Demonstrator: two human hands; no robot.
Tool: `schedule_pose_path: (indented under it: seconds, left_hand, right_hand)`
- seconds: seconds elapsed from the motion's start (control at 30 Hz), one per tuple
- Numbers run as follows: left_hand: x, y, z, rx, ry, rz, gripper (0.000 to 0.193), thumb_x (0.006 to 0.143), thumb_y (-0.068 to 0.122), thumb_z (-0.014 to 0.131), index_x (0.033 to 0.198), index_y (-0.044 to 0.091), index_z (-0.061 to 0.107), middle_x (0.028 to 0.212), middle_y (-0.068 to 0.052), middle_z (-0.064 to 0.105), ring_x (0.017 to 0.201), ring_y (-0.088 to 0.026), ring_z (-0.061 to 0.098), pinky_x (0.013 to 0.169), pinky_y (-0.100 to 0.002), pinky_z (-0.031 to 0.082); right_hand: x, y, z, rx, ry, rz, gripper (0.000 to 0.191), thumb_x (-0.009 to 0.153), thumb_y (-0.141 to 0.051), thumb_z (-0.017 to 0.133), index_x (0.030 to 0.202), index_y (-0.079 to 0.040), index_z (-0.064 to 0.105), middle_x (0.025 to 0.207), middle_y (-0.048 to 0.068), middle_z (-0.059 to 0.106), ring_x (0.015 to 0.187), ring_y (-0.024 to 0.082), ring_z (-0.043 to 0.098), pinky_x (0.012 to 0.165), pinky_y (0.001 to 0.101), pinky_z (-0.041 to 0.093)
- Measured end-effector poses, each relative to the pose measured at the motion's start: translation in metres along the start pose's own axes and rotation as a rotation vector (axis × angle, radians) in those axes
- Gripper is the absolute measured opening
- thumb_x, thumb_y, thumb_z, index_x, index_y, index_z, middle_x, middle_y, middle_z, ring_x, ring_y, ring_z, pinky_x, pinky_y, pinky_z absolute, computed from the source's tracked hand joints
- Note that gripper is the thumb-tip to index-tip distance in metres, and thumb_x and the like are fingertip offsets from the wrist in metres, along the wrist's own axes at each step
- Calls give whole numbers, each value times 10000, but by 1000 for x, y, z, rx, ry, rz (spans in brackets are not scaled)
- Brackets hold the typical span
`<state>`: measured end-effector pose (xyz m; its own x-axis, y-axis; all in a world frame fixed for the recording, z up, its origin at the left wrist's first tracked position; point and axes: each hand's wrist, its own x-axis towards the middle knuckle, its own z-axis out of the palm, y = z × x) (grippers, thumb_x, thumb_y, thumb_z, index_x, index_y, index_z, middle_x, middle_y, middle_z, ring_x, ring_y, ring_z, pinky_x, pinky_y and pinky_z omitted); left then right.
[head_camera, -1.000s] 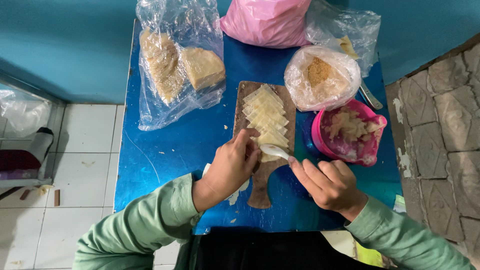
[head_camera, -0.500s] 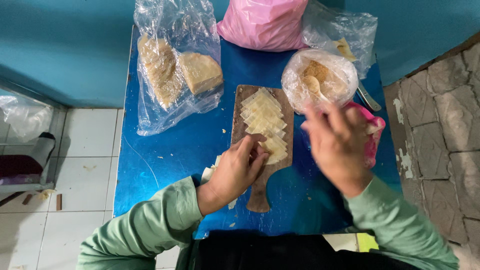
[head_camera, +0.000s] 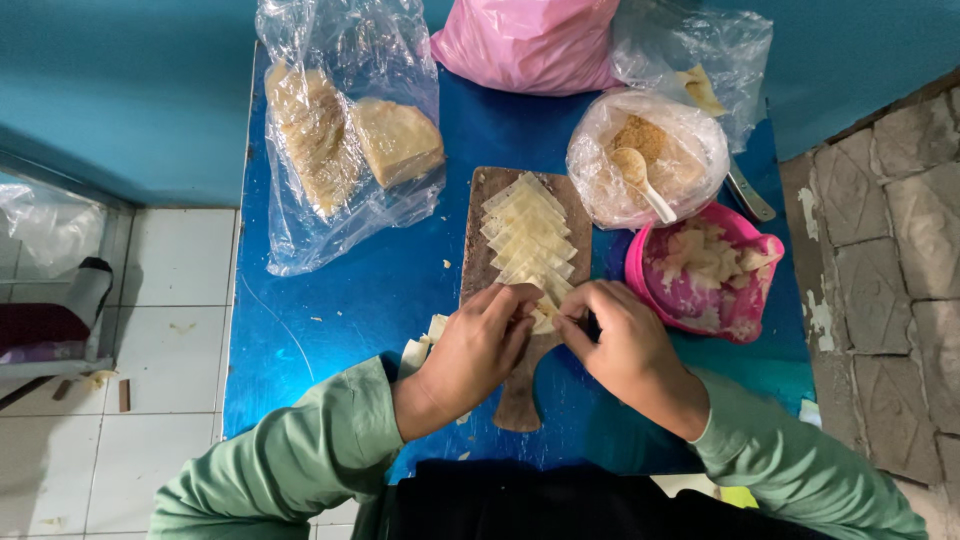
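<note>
A wooden cutting board lies on the blue table, covered by a row of overlapping pale square wrappers. My left hand and my right hand meet over the nearest wrapper at the board's near end, fingertips pinching it from both sides. A white spoon rests in a clear bag of brown crumbly filling right of the board.
A pink bowl of pale pieces sits at the right. A clear bag with stacked wrappers lies at the left, a pink bag at the back. A knife handle shows by the bowl. Wrapper scraps lie near my left wrist.
My right hand put the spoon back in the filling bag and came down to the nearest wrapper. Both hands now pinch that wrapper together.
</note>
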<state>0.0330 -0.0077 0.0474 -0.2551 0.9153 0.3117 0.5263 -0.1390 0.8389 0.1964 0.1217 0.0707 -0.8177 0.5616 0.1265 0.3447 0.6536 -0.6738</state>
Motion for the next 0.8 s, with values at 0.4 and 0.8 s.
schedule_pose_path:
  seconds: [0.4,0.8]
  left_hand:
    - [-2,-2,-2,288,-49,149,154,908,53,671,1062,45,666,1003,-123,613,933,-344,571,839,-427,495]
    - [3,0,-8,364,-185,125,319,883,249,717,1055,-6,630,997,-152,583,928,-347,550,834,-441,480]
  right_hand:
    - [0,-8,0,-114,5,-190,235,837,-54,727,1072,-40,733,984,97,713,896,318,645,765,397,529]
    - [8,-5,-2,-244,30,-352,124,885,-59,714,1002,-22,727,889,75,646,838,288,571,736,392,488]
